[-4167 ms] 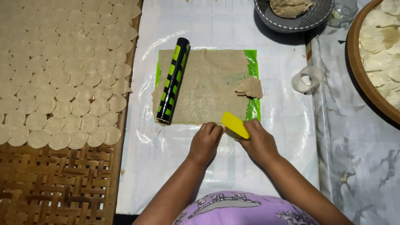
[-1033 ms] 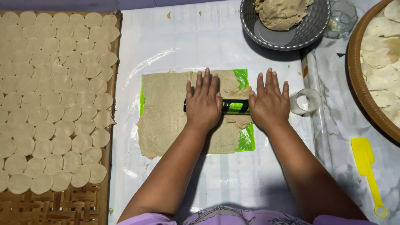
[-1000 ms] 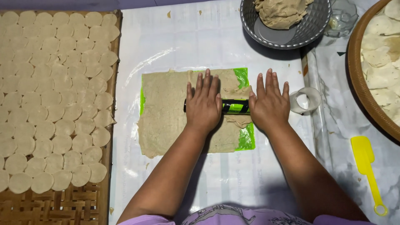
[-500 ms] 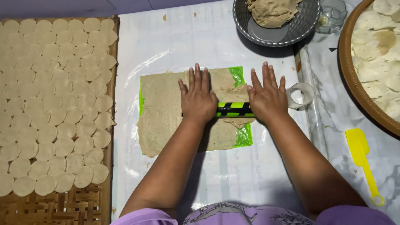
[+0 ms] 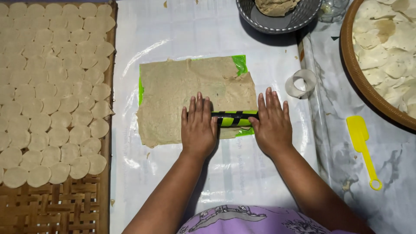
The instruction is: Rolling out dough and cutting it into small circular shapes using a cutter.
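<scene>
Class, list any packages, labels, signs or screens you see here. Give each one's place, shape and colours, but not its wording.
No packages, signs or screens show.
Printed sheet: under clear plastic on the work surface, below the hands; white with faint grey print.
Rolling pin: across the dough sheet, under both hands; a black cylinder with lime-green markings, perhaps a printed wrap.

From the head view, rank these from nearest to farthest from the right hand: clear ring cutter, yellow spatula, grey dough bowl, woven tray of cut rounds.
Measured from the right hand:
1. Clear plastic ring cutter, just up and to its right.
2. Yellow plastic spatula, further right.
3. Grey bowl holding dough, at the top edge.
4. Woven bamboo tray of cut dough rounds, far left.
</scene>
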